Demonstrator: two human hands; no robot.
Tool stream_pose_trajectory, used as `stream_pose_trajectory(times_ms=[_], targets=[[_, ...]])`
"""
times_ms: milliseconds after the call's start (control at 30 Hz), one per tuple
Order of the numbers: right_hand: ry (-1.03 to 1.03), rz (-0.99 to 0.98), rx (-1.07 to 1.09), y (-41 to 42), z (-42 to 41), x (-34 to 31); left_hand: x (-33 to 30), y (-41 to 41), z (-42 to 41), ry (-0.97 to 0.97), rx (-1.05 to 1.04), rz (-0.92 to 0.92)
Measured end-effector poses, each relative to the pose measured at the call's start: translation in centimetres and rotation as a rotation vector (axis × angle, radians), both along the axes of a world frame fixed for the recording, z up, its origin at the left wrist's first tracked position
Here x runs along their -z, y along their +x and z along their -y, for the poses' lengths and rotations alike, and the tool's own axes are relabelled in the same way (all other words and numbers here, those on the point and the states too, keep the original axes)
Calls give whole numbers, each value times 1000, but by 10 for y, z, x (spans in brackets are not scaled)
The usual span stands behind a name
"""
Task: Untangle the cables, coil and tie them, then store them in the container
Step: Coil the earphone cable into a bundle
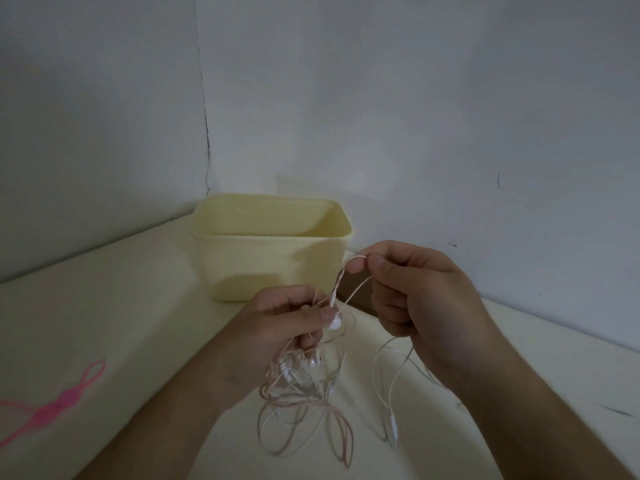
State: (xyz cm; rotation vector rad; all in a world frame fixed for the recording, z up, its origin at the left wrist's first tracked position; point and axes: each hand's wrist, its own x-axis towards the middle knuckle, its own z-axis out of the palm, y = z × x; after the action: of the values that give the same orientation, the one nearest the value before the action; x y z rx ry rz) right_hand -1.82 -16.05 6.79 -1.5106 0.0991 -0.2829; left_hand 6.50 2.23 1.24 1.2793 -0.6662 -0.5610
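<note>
**A:** What surrounds the hands?

**B:** A pale yellow container [273, 247] stands open-topped on a cream table [121, 306], pushed into the corner of two grey walls [415, 116]. Pink silicone ties [52, 407] lie flat at the table's left edge, well apart from everything else. Nothing sits between the hands and the container.

**A:** How many of each?

**B:** One container. The ties are blurred; how many I cannot tell. The tangled cables [304, 393] are thin white and pinkish earphone leads, at least two, with small white earbuds caught in the knot.

**A:** And where are the cables relative to the hands?

**B:** The left hand [294, 323] grips the tangle in curled fingers; loops hang below it down to the table. The right hand [415, 299], just beside and slightly higher, pinches a strand between thumb and forefinger, drawn up from the bundle. A white lead trails beneath the right wrist. Both hands are in front of the container.
</note>
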Motion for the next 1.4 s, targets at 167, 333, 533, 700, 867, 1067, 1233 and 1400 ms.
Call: stream_pose_trajectory(times_ms=[167, 333, 533, 700, 867, 1067, 1233, 1400], targets=[[60, -5, 44, 3, 6, 1, 0, 1, -1, -158, 11, -158], [63, -12, 52, 4, 6, 1, 1, 5, -4, -217, 117, -176], [54, -14, 44, 3, 6, 2, 0, 6, -5, -233, 195, -241], [71, -10, 45, 3, 8, 1, -1, 7, -5, -212, 130, -188], [69, -3, 37, 3, 7, 1, -1, 3, -1, -204, 32, -119], [66, -8, 25, 3, 5, -1, 3, 3, 2, -102, -73, -69], [49, -15, 18, 3, 4, -1, 4, 7, 4, -125, -149, -101], [41, -17, 22, 1, 4, -2, 3, 5, 2, -62, -105, -79]])
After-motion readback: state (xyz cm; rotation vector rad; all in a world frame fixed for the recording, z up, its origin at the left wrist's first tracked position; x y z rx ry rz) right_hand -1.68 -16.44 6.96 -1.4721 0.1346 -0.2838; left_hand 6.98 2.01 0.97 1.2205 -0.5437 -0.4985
